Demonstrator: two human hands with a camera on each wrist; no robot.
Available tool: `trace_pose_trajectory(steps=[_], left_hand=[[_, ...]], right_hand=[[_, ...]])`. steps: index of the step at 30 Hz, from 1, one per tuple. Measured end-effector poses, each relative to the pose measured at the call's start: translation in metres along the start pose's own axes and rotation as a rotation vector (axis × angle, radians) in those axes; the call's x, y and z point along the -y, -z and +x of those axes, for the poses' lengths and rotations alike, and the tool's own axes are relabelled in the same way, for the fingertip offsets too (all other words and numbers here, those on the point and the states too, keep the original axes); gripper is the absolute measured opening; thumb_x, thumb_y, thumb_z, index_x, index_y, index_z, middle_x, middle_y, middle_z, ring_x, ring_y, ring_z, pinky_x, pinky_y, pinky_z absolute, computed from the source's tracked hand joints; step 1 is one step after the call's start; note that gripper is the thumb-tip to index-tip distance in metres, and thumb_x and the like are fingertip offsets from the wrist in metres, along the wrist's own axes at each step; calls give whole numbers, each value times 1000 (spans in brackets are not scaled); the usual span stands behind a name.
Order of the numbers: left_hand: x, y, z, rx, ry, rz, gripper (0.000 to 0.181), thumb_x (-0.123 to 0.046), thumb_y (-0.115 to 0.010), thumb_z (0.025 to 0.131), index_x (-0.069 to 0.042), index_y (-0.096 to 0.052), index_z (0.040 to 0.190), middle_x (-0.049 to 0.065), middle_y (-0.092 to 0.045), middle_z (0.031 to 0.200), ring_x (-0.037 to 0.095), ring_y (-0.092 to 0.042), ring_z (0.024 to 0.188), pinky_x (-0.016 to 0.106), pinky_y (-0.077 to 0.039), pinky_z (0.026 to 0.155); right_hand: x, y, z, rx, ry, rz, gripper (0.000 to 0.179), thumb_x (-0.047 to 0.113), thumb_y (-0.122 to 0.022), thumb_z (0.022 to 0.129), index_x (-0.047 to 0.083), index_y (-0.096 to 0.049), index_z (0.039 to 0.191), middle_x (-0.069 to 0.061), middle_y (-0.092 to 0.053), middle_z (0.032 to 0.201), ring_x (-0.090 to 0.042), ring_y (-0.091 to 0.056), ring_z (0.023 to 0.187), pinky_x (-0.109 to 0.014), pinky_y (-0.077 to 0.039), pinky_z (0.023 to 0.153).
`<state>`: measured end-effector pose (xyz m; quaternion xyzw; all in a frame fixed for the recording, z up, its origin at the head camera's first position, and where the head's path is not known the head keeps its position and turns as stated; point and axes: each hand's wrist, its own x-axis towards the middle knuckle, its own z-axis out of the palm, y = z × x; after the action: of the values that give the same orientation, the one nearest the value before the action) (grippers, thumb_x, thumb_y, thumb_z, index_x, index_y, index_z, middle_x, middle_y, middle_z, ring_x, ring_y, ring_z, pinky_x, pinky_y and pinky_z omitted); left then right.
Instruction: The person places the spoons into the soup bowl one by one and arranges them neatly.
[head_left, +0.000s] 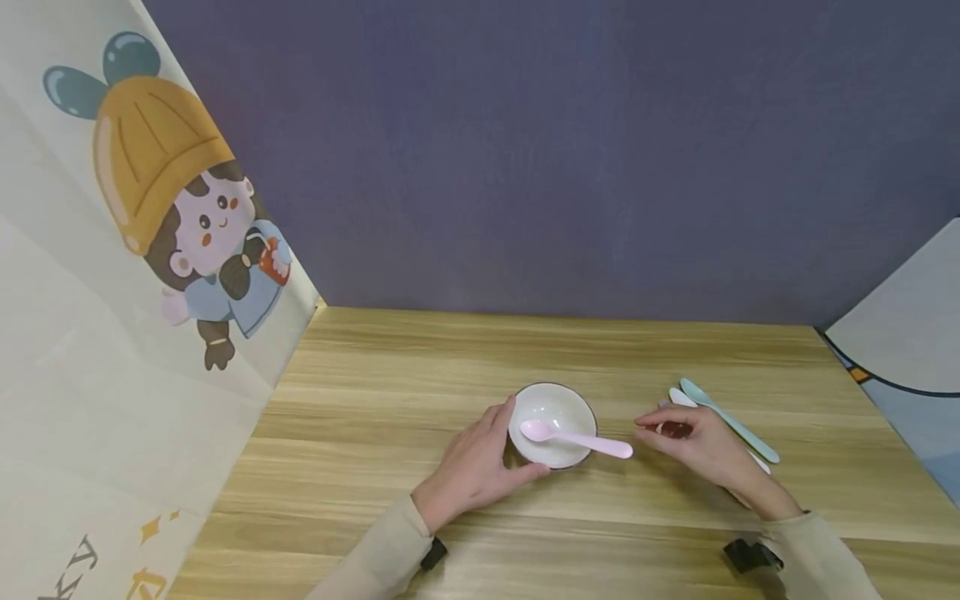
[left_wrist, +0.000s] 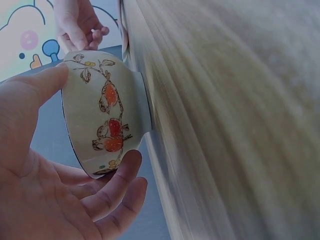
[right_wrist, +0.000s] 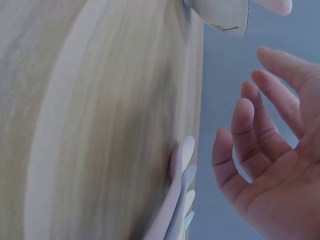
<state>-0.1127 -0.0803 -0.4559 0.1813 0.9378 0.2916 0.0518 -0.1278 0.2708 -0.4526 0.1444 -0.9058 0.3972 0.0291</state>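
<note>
A white bowl [head_left: 555, 402] with a dark rim stands on the table, and a pale pink spoon [head_left: 592, 443] lies across it, its handle jutting out to the right. My left hand [head_left: 480, 462] holds the bowl from the left, thumb and fingers spread around its side. Orange-red fruit and brown twigs decorate the bowl's outside [left_wrist: 112, 117] in the left wrist view. Just right of the spoon's handle end, my right hand [head_left: 705, 450] hovers with loosely bent fingers. The right wrist view shows nothing in its grasp.
Beside and partly under my right hand lie several spoons, among them a mint spoon [head_left: 731, 421] and a white spoon [head_left: 681, 397]. In the right wrist view a pink spoon [right_wrist: 167, 205] lies nearest. A dark blue-grey panel [head_left: 525, 167] rises behind the wooden table [head_left: 375, 358].
</note>
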Motion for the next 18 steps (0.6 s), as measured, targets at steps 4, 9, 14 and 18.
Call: trace_pose_trajectory(steps=[4,9,14,18], left_hand=[[0,0,1,-2,-1,-1,111,-72,-73,89,-9,-28,169,14,-48,164,37,-55,144,61,-50,112],[0,0,2,-10,-4,5,111,-71,-74,88,-8,-29,168,15,-49,163,37,-56,143,60,-50,111],[1,0,3,-12,0,8,112,-72,-73,88,-8,-29,168,16,-49,163,38,-56,143,61,-50,111],[1,0,3,-15,-2,10,112,-73,-73,88,-8,-29,168,16,-50,162,38,-57,142,61,-51,110]], right_hand=[[-3,1,-1,6,-27,-7,14,20,-85,92,16,-85,106,5,-74,94,-3,-63,77,-23,-54,65],[-6,3,0,20,-90,-22,16,24,-84,94,17,-84,109,3,-75,96,-3,-64,80,-23,-54,68],[-11,7,0,55,-184,9,26,31,-82,96,15,-82,116,-1,-77,106,-5,-65,85,-24,-56,71],[-15,11,-1,44,-165,-1,25,28,-81,97,13,-82,117,-3,-78,110,-2,-66,85,-23,-56,71]])
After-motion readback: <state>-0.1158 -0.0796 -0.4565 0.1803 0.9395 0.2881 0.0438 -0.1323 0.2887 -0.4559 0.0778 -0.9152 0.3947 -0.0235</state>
